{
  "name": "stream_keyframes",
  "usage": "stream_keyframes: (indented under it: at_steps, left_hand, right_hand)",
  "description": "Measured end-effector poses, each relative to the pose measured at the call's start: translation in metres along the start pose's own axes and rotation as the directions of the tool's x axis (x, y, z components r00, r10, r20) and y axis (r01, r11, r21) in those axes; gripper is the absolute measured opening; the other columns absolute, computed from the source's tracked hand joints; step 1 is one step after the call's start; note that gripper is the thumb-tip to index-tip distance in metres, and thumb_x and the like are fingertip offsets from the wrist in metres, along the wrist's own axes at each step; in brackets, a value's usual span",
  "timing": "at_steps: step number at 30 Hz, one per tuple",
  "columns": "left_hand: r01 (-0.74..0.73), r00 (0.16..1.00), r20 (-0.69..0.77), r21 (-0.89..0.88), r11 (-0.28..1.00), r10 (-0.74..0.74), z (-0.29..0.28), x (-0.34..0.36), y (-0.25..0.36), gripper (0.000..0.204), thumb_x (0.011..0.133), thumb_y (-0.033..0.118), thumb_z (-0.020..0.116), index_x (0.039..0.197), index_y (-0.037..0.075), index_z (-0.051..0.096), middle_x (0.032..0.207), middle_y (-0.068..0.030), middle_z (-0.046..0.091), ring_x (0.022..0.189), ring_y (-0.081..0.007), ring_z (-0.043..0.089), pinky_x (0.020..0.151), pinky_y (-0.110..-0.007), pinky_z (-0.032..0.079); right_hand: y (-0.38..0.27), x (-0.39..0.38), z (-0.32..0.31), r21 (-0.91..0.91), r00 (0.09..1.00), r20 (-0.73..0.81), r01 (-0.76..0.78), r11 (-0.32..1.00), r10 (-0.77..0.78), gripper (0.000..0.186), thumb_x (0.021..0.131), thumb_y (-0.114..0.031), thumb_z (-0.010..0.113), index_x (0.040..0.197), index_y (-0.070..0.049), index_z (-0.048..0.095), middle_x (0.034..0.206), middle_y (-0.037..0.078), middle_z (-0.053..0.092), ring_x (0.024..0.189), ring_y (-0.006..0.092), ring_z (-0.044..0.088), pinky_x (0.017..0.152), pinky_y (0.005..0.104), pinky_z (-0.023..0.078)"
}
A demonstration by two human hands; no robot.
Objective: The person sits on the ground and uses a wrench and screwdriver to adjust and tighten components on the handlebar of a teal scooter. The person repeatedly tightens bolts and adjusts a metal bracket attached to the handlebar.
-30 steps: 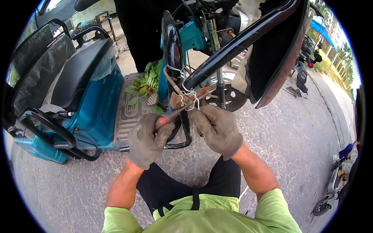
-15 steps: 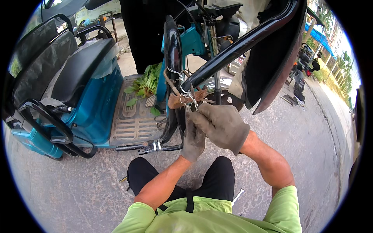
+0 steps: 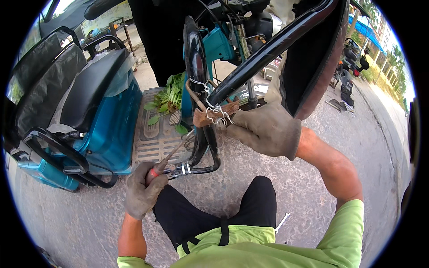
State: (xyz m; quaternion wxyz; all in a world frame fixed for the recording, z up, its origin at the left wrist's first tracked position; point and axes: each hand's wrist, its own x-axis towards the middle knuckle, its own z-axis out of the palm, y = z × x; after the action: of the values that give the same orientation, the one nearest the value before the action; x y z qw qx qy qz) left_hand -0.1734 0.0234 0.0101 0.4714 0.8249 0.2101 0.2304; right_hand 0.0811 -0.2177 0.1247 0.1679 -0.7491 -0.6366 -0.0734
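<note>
My gloved left hand point(image 3: 142, 192) is closed around the red handle of a screwdriver point(image 3: 153, 173). The screwdriver's shaft points up and to the right, past the footboard's edge toward the black frame tube point(image 3: 195, 56). At the rusty metal plate point(image 3: 203, 117) my gloved right hand point(image 3: 270, 129) is closed, its fingers pinching the end of a twisted silver wire point(image 3: 215, 109). The wire loops around the frame tube and the plate, close to the lower end of a thick slanted black bar point(image 3: 268, 52). My fingertips partly hide the wire's end.
Left stands the blue vehicle's black seat point(image 3: 94, 85) on a blue box point(image 3: 114, 129). Leafy greens point(image 3: 170, 96) lie on the footboard point(image 3: 149, 147). A wrench point(image 3: 282, 222) lies on the ground by my right leg. A dark panel point(image 3: 308, 67) hangs at right.
My left hand has left the wire and moved down and left; a screwdriver now shows in it. The right hand has shifted slightly right and up, still at the wire.
</note>
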Motion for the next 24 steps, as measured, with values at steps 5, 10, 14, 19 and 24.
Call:
stream_keyframes:
  at_steps: [5, 10, 14, 19, 24]
  left_hand:
    - [-0.073, 0.992, 0.047, -0.551, 0.831, 0.118, 0.026, 0.012, 0.037, 0.032, 0.099, 0.006, 0.058, 0.129, -0.006, 0.061, 0.115, -0.0128, 0.075, 0.080, -0.0166, 0.070, 0.066, -0.031, 0.054]
    - [0.053, 0.984, 0.137, -0.830, 0.555, 0.110, 0.090, 0.034, 0.067, 0.039, 0.104, 0.019, 0.066, 0.135, -0.004, 0.058, 0.128, -0.0206, 0.074, 0.076, -0.0164, 0.068, 0.064, -0.030, 0.055]
    - [0.200, 0.966, 0.237, -0.935, 0.291, 0.099, 0.126, 0.041, 0.081, 0.038, 0.109, 0.025, 0.062, 0.140, 0.004, 0.059, 0.128, -0.0144, 0.076, 0.063, -0.0134, 0.060, 0.056, -0.029, 0.047]
    - [0.271, 0.960, 0.267, -0.962, -0.042, 0.086, 0.156, 0.060, 0.090, 0.035, 0.111, 0.040, 0.062, 0.131, 0.011, 0.069, 0.105, -0.0049, 0.078, 0.057, -0.0130, 0.054, 0.054, -0.031, 0.045]
    - [0.230, 0.972, 0.231, -0.973, 0.024, 0.036, 0.162, 0.064, 0.090, 0.029, 0.110, 0.039, 0.065, 0.116, 0.011, 0.070, 0.085, -0.0002, 0.070, 0.063, -0.0112, 0.060, 0.061, -0.031, 0.051]
  right_hand:
    - [-0.003, -0.003, 0.015, 0.070, 0.994, -0.105, 0.013, 0.997, -0.006, 0.024, 0.101, -0.028, 0.069, 0.092, -0.006, 0.069, 0.071, 0.014, 0.067, 0.068, 0.0364, 0.070, 0.063, 0.0470, 0.055]
    - [0.001, -0.007, 0.018, 0.091, 0.983, -0.181, 0.026, 0.995, -0.009, 0.025, 0.101, -0.028, 0.070, 0.093, -0.005, 0.070, 0.073, 0.013, 0.069, 0.068, 0.0347, 0.071, 0.062, 0.0459, 0.055]
    - [0.009, -0.007, -0.001, -0.005, 0.978, -0.209, 0.005, 1.000, -0.006, 0.025, 0.100, -0.030, 0.071, 0.100, -0.005, 0.075, 0.076, 0.012, 0.073, 0.069, 0.0317, 0.073, 0.061, 0.0433, 0.055]
    - [0.013, -0.008, -0.014, 0.001, 0.988, -0.137, -0.068, 0.998, 0.068, 0.029, 0.100, -0.032, 0.071, 0.106, -0.006, 0.080, 0.082, 0.011, 0.076, 0.073, 0.0291, 0.075, 0.065, 0.0420, 0.055]
    - [0.033, -0.003, -0.006, -0.028, 0.982, -0.142, -0.126, 0.992, 0.121, 0.036, 0.105, -0.041, 0.063, 0.106, -0.010, 0.080, 0.082, 0.012, 0.074, 0.077, 0.0311, 0.074, 0.069, 0.0433, 0.056]
